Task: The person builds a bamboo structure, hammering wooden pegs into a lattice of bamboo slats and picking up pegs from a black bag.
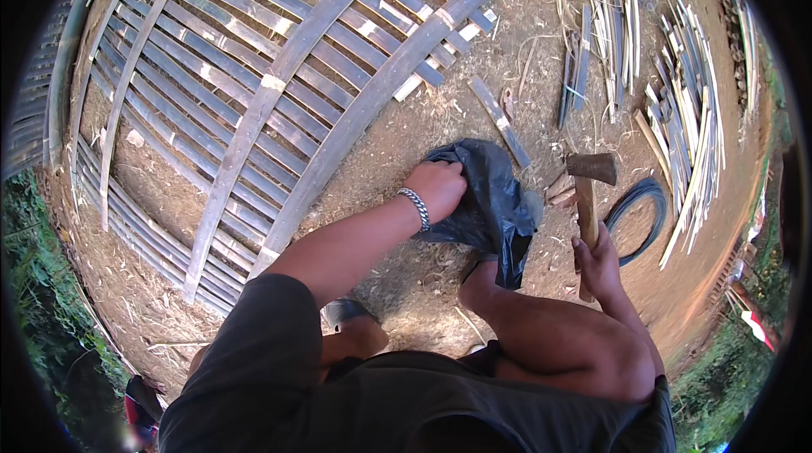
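My left hand [438,186], with a metal bracelet on the wrist, grips the top of a black plastic bag [491,203] lying on the dirt in front of me. My right hand [597,260] holds the wooden handle of a hammer [589,183], its rusty metal head pointing away from me just right of the bag. I am crouched low, and my knee and thigh fill the lower middle of the view below the bag.
A large frame of curved bamboo slats [279,89] lies on the ground to the left. Cut bamboo strips [689,123] are piled at the right, a coil of dark wire [639,209] beside the hammer. One loose slat [501,120] lies beyond the bag. Green plants edge the dirt.
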### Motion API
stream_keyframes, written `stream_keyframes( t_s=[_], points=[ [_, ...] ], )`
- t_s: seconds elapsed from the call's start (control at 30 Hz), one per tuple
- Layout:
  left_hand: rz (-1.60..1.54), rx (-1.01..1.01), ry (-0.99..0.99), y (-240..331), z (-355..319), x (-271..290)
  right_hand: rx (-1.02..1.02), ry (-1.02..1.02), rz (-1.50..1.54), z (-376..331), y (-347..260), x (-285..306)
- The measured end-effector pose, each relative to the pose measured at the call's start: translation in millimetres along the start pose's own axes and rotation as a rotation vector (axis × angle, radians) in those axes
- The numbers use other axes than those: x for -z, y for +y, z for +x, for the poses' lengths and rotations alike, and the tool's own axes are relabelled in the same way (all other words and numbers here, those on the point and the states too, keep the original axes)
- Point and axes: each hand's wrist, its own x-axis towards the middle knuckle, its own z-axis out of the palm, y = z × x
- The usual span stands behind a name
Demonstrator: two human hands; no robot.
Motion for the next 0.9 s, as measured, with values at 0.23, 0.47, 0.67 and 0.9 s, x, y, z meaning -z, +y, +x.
stream_keyframes(
  t_s=[0.23,0.47,0.67,0.9],
  points=[
    [0.096,-0.154,-0.050,3.5,12.7,-5.9,0.018,-0.025,0.007,-6.4,10.5,-2.0],
    [0.171,-0.242,-0.092,1.3,15.7,-13.2,0.017,-0.039,0.106,-0.8,14.0,-2.8],
    [0.071,-0.305,0.026,-2.7,17.8,-8.6,0.064,-0.044,0.081,-1.1,16.5,-1.8],
    [0.122,-0.336,-0.055,8.1,16.8,7.9,0.043,-0.056,0.115,2.8,22.2,-1.4]
  ],
)
